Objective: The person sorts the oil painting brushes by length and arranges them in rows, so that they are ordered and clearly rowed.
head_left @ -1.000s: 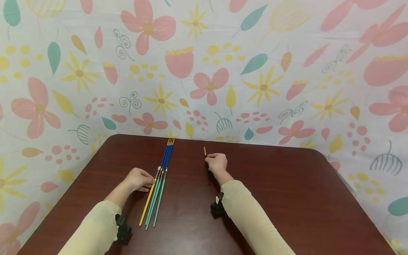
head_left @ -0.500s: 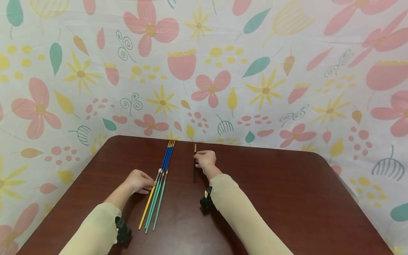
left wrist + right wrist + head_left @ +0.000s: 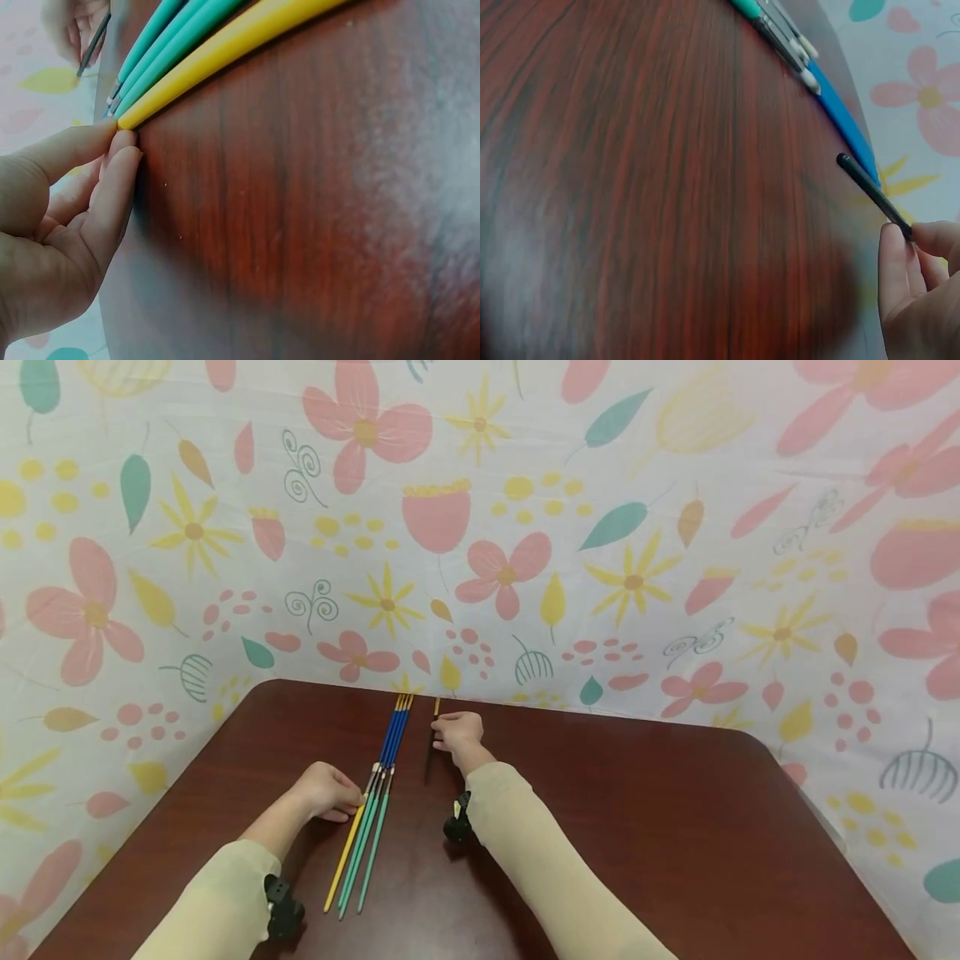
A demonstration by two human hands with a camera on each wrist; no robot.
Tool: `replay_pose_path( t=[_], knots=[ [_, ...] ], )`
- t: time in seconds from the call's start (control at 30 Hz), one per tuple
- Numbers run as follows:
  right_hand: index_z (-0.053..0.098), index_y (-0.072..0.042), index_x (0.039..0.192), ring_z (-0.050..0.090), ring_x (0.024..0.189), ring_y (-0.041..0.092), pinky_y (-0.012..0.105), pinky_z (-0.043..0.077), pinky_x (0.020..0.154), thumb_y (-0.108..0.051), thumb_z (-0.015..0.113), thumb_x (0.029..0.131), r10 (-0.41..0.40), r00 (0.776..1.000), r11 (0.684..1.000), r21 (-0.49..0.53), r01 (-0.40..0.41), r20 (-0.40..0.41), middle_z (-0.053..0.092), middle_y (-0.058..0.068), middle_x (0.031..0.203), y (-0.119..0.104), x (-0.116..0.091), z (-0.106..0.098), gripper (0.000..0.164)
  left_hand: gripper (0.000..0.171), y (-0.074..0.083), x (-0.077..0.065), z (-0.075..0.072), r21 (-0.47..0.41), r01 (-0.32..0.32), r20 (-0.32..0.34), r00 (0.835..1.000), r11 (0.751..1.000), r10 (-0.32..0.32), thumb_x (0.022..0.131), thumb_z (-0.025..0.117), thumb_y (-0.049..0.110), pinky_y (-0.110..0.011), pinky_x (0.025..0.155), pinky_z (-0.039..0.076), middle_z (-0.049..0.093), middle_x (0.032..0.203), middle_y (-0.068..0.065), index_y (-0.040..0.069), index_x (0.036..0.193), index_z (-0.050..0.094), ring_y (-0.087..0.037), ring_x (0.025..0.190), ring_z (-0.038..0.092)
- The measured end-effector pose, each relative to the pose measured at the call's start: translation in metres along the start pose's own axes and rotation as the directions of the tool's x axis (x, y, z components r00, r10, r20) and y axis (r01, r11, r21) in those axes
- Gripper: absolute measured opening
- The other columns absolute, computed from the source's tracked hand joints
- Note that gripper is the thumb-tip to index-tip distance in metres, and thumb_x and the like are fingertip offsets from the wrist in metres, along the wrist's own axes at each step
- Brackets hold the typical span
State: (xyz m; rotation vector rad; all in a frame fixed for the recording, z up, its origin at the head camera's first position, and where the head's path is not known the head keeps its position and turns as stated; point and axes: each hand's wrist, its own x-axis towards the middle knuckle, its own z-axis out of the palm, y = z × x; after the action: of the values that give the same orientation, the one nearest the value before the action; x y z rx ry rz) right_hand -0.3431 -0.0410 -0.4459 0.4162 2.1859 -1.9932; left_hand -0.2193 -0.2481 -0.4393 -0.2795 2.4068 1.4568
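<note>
In the head view my left hand (image 3: 324, 789) rests at the table's left, thumb and fingertips pinching a yellow paintbrush (image 3: 343, 862) near its ferrule. Several green paintbrushes (image 3: 375, 845) lie beside it on the right, handles toward me. Beyond their pale tips, a row of blue paintbrushes (image 3: 394, 735) reaches toward the far edge. My right hand (image 3: 459, 733) pinches a slim black paintbrush (image 3: 430, 756) with a golden upper end, just right of the blue ones. From the right wrist, the black handle (image 3: 874, 191) slants between thumb and fingers, its end near the blue handles (image 3: 844, 112).
A dark reddish-brown table (image 3: 637, 835) with rounded far corners carries everything. Right behind its far edge hangs a white cloth (image 3: 510, 635) printed with flowers and leaves. A small black camera (image 3: 283, 906) sits on the left wrist, another camera (image 3: 457, 820) on the right.
My right hand has moved left with the black paintbrush, bringing it close to the blue row. The left hand stays on the yellow paintbrush. The head view has shifted slightly.
</note>
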Motion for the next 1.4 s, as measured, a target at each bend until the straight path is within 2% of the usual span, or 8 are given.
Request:
replay_pose_path(
  t=[0.27,0.53,0.73,1.03,1.17,1.3,1.37,1.4],
  knots=[
    [0.069,0.0,0.105,0.07,0.079,0.022,0.026,0.058,0.058,-0.003,0.067,0.085,-0.015,1.0,1.0,0.022,0.015,-0.008,0.069,0.018,0.1,0.003,0.0,0.012,0.021,0.019,0.0,-0.002,0.005,-0.011,0.009,0.004,1.0,1.0,-0.009,0.079,0.072,0.003,-0.032,0.06,0.059,0.071,0.079,-0.009,-0.009,0.092,0.069,-0.014,0.063,0.066],
    [0.068,0.001,0.106,0.07,0.084,0.024,0.027,0.058,0.06,-0.003,0.067,0.085,-0.01,1.0,1.0,0.028,0.01,-0.007,0.069,0.018,0.101,0.006,0.001,0.024,0.021,0.019,-0.005,-0.006,0.005,-0.015,-0.015,0.01,1.0,1.0,0.015,0.079,0.073,0.004,-0.032,0.06,0.058,0.071,0.078,-0.009,-0.009,0.092,0.068,-0.015,0.063,0.066],
    [0.068,0.0,0.105,0.07,0.082,0.023,0.026,0.058,0.059,-0.002,0.068,0.084,0.005,1.0,1.0,0.028,-0.005,-0.021,0.07,0.017,0.098,0.005,0.001,0.028,0.021,0.019,-0.006,-0.008,0.007,-0.018,-0.014,0.011,1.0,1.0,0.014,0.079,0.072,0.004,-0.032,0.06,0.058,0.071,0.079,-0.009,-0.009,0.092,0.068,-0.014,0.064,0.065],
    [0.064,0.001,0.116,0.07,0.089,0.024,0.028,0.059,0.067,-0.007,0.065,0.088,-0.031,0.998,0.997,0.075,0.027,0.056,0.07,0.017,0.105,0.005,0.0,0.019,0.029,0.019,-0.005,-0.005,0.005,-0.016,-0.027,0.012,1.0,0.999,0.028,0.08,0.072,0.004,-0.032,0.06,0.058,0.071,0.078,-0.01,-0.01,0.092,0.068,-0.015,0.064,0.065],
    [0.063,0.0,0.117,0.07,0.09,0.023,0.029,0.059,0.067,-0.014,0.064,0.09,-0.047,0.994,0.999,0.013,0.046,0.103,0.069,0.016,0.108,0.008,0.002,0.005,0.03,0.02,-0.005,-0.002,0.005,-0.012,-0.03,0.025,0.999,0.999,0.03,0.08,0.071,0.004,-0.033,0.06,0.058,0.071,0.078,-0.01,-0.01,0.093,0.067,-0.015,0.064,0.065],
    [0.063,-0.004,0.117,0.069,0.089,0.022,0.031,0.059,0.067,-0.026,0.065,0.09,-0.111,0.979,0.982,-0.133,0.134,0.169,0.068,0.015,0.109,0.008,0.005,-0.013,0.035,0.019,-0.004,0.001,0.002,-0.007,-0.026,0.022,0.999,1.0,0.026,0.082,0.07,0.005,-0.033,0.061,0.058,0.071,0.08,-0.011,-0.01,0.094,0.068,-0.015,0.064,0.065],
    [0.064,-0.006,0.118,0.07,0.086,0.023,0.033,0.059,0.067,-0.033,0.064,0.09,-0.179,0.961,0.937,-0.262,0.233,0.213,0.069,0.015,0.108,0.007,0.007,-0.028,0.039,0.02,-0.004,0.003,-0.001,0.0,-0.026,0.017,1.0,1.0,0.026,0.085,0.068,0.007,-0.034,0.06,0.059,0.071,0.08,-0.012,-0.01,0.095,0.068,-0.015,0.063,0.066],
    [0.064,-0.008,0.118,0.069,0.089,0.023,0.033,0.058,0.07,-0.037,0.063,0.09,-0.224,0.945,0.888,-0.349,0.298,0.237,0.068,0.013,0.109,0.007,0.008,-0.036,0.041,0.021,-0.004,0.004,-0.002,0.01,-0.026,0.004,1.0,1.0,0.026,0.086,0.067,0.009,-0.034,0.06,0.059,0.07,0.079,-0.012,-0.01,0.095,0.068,-0.015,0.062,0.066]
  ],
)
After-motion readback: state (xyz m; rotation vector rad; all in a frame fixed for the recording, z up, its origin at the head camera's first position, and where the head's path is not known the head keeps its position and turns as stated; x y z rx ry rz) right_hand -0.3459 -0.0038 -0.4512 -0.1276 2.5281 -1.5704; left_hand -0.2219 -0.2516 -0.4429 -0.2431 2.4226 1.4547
